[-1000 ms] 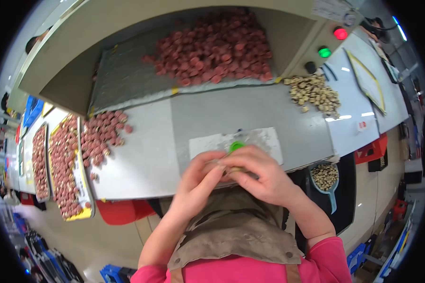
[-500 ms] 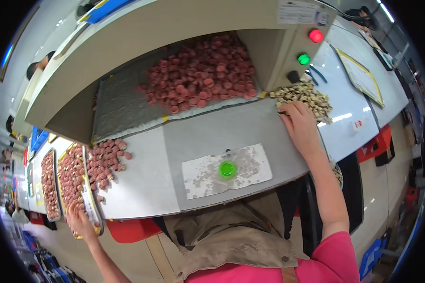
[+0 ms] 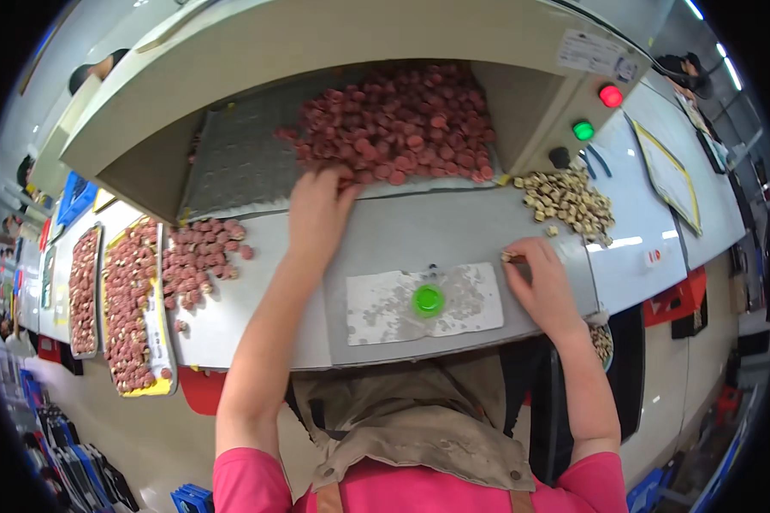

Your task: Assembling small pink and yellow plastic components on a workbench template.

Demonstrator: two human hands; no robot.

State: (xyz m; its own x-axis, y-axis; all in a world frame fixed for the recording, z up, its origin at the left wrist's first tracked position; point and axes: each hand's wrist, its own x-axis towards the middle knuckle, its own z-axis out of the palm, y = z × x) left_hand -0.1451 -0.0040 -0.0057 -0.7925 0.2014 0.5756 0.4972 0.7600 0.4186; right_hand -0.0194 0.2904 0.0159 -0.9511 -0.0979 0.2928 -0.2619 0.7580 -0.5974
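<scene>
My left hand (image 3: 316, 205) reaches forward to the near edge of a heap of small red round pieces (image 3: 393, 120) lying on a grey mat inside a hooded bin; its fingers curl on the pieces. My right hand (image 3: 541, 278) rests on the grey work surface (image 3: 419, 235), pinching a small beige piece (image 3: 506, 256) between fingertips. Just beyond it lies a pile of beige pieces (image 3: 566, 198). Between my hands sits a worn white pad (image 3: 423, 302) with a green round button-like fixture (image 3: 428, 300).
Loose red pieces (image 3: 201, 256) lie at left beside trays (image 3: 128, 312) filled with rows of them. The bin's side panel carries a red lamp (image 3: 610, 96), a green lamp (image 3: 583, 130) and a black knob. A yellow-edged board (image 3: 669, 175) lies at the right.
My left hand came up from the trays at lower left to the red heap. My right hand drew back from the beige pile with a piece.
</scene>
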